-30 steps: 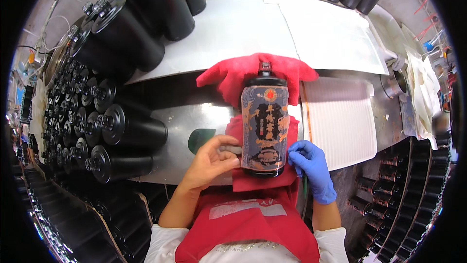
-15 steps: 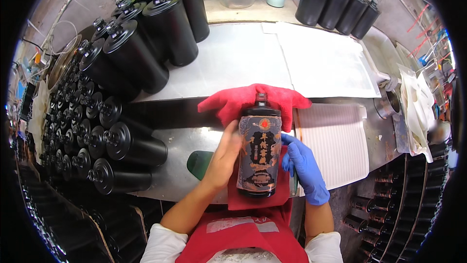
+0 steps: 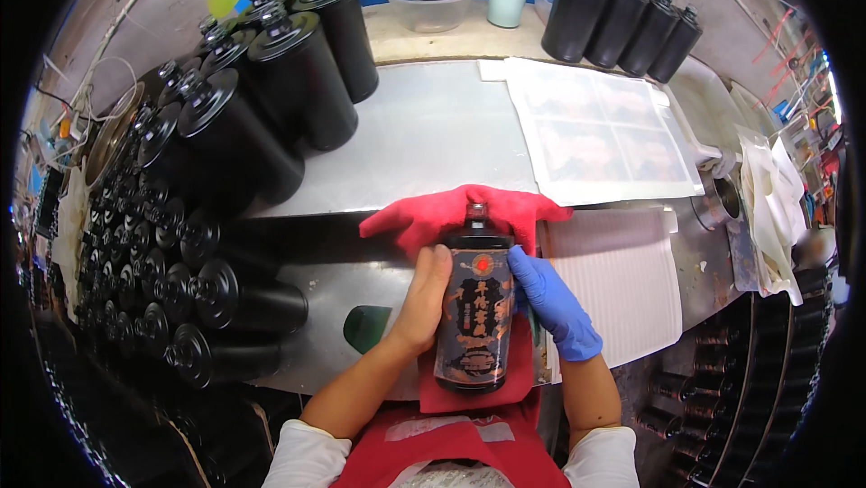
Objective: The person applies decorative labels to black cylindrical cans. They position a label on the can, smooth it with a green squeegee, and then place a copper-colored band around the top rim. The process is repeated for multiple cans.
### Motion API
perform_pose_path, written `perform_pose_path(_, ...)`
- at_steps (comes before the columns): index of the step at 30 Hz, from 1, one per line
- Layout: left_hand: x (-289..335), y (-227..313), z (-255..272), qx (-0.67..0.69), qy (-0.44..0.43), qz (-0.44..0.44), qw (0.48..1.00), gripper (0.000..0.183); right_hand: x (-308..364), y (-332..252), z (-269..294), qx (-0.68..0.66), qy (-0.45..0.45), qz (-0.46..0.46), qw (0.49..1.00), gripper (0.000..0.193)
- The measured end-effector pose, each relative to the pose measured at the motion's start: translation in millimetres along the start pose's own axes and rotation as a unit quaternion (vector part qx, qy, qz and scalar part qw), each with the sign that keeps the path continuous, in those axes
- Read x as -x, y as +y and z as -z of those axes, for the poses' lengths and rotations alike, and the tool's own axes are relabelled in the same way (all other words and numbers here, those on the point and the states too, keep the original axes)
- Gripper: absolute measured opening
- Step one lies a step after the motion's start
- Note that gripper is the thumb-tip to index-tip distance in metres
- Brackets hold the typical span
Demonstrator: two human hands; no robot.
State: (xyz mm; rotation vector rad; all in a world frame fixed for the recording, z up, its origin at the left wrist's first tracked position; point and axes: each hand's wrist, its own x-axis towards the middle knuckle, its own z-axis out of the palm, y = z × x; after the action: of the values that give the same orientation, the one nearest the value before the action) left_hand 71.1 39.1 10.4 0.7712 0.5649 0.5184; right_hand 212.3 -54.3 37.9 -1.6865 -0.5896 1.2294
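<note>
A black glass bottle [image 3: 474, 326] with a dark, copper-and-gold patterned label lies on a red cloth [image 3: 433, 220], its neck pointing away from me. My bare left hand [image 3: 422, 300] is closed along the bottle's left side, thumb near the shoulder. From the right, my blue-gloved right hand [image 3: 557, 308] grips it, thumb at the label's upper edge; its other fingers are mostly hidden behind the bottle. A dark green flat piece [image 3: 366, 327] rests on the metal table just left of my left forearm.
Large black bottles [image 3: 236, 141] stand at the far left, with many smaller-looking ones [image 3: 221, 294] lying stacked below. White label sheets [image 3: 600, 132] lie at the far right above a ribbed white sheet [image 3: 618, 280]. Several black bottles [image 3: 577, 10] and a clear bowl [image 3: 424, 1] line the back ledge.
My right hand has moved up from beside the bottle's lower half, its thumb now on the label's upper edge. My left thumb has settled at the shoulder. The whole view has shifted slightly.
</note>
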Motion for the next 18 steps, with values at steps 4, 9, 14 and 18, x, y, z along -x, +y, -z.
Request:
perform_pose_path(4,-5.7,-8.3,8.9,0.025,0.040,0.021,0.999,0.041,-4.9,-2.1,3.0,-0.010,-0.028,0.001,1.000,0.063)
perform_pose_path(9,8.0,11.0,-11.4,0.048,-0.026,0.043,0.998,0.044,-3.8,-1.3,0.0,0.001,0.008,0.008,1.000,0.062)
perform_pose_path(14,1.7,-5.8,4.8,-0.041,0.006,0.002,0.999,0.045,-10.9,2.7,5.0,-0.024,-0.015,-0.021,0.999,0.057)
perform_pose_path(18,11.1,-2.0,1.7,-0.070,-0.015,-0.050,0.996,0.049,1.4,4.9,5.6,-0.010,-0.066,0.038,0.997,0.049)
